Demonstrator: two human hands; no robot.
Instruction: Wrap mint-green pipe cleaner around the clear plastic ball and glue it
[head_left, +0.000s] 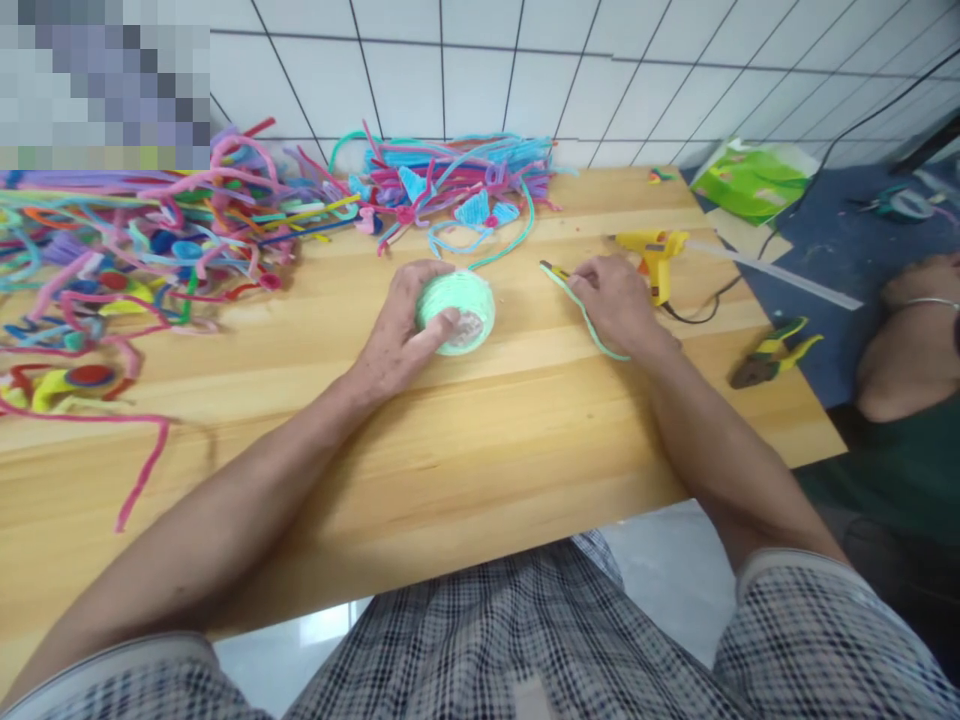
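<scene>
1 round mint-green yarn-wound roll [466, 292] sits clasped in the left hand [403, 322] over the pale wooden table [480, 470], best held steady while the right hand [613, 297] pinches a slim yellow-and-black tool [555, 270] beside a mint-green strand [595, 330].

your wooden worktop [487, 440] carries colourful pipe cleaners [142, 235] at left, a yellow glue gun [655, 258] and pliers [766, 357] at right.
</scene>
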